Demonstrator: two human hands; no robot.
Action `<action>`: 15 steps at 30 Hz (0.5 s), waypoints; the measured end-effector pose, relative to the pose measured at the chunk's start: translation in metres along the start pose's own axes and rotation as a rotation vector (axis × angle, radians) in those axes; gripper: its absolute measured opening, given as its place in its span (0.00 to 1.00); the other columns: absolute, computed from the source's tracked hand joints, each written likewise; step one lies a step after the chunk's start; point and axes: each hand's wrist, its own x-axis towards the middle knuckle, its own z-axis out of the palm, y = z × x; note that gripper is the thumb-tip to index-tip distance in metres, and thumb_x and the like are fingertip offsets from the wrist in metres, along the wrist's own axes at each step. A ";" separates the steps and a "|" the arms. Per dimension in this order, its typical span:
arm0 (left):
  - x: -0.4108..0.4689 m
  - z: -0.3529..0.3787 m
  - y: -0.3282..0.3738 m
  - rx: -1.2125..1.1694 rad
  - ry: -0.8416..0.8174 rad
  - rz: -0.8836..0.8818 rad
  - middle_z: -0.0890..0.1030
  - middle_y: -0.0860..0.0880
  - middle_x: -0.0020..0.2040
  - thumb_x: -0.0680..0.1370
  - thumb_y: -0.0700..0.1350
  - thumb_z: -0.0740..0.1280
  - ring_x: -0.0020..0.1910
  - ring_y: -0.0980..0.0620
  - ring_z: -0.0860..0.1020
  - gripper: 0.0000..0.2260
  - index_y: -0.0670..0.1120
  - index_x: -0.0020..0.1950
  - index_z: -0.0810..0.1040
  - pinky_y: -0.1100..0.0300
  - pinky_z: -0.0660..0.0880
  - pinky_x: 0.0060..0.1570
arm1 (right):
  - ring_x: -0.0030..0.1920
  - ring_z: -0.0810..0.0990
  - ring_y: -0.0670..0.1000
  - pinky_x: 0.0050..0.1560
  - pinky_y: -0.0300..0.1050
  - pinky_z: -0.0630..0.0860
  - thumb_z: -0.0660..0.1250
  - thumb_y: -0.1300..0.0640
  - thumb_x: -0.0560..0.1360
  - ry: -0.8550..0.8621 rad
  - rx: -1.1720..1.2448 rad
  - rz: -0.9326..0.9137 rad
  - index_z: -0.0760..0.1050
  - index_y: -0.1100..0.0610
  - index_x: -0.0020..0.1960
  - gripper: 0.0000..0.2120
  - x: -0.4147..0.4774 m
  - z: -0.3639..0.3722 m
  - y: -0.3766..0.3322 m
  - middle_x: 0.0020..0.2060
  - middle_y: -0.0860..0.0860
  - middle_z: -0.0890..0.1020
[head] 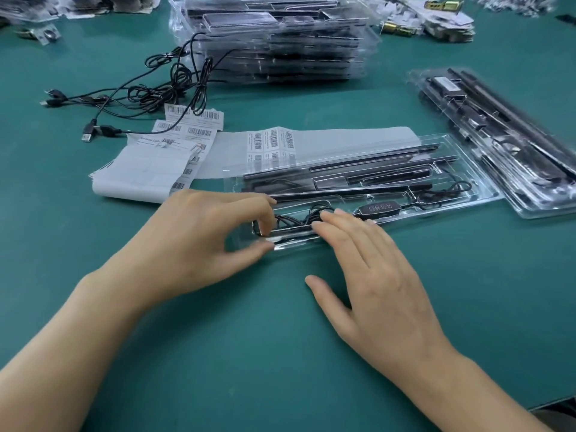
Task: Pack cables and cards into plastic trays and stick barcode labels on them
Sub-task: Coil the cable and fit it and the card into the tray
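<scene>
1 clear tray, coiled cable

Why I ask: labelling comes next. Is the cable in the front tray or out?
In: the cable lies coiled in the tray's near compartment, controller seated beside it. Left hand pinches it, right hand presses it down.

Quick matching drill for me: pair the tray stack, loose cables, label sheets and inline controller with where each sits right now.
Things: 1 tray stack; 2 loose cables; 3 label sheets; 4 inline controller.
Places: A inside the front tray; B far centre of the table; C left of the stack; D between cables and front tray.
Pairs: 1-B; 2-C; 3-D; 4-A.
</scene>
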 end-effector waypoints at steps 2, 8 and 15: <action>0.000 0.000 0.000 -0.006 -0.010 -0.010 0.84 0.60 0.54 0.76 0.55 0.71 0.40 0.50 0.83 0.07 0.56 0.52 0.79 0.52 0.78 0.37 | 0.75 0.70 0.53 0.74 0.57 0.67 0.67 0.51 0.79 -0.001 -0.001 0.005 0.73 0.60 0.72 0.24 0.000 0.001 0.000 0.72 0.53 0.75; 0.001 -0.001 0.002 -0.048 0.009 -0.035 0.86 0.60 0.53 0.77 0.54 0.70 0.36 0.66 0.80 0.05 0.56 0.52 0.82 0.53 0.79 0.36 | 0.60 0.77 0.54 0.63 0.51 0.71 0.70 0.55 0.77 0.164 -0.054 0.042 0.82 0.56 0.62 0.14 -0.002 -0.007 0.012 0.57 0.52 0.79; 0.001 0.000 0.001 0.010 -0.019 -0.043 0.87 0.55 0.44 0.79 0.56 0.67 0.25 0.55 0.71 0.05 0.58 0.52 0.79 0.54 0.76 0.32 | 0.45 0.77 0.53 0.50 0.51 0.72 0.68 0.51 0.79 0.145 -0.148 0.023 0.83 0.54 0.61 0.14 -0.003 -0.006 0.017 0.44 0.49 0.77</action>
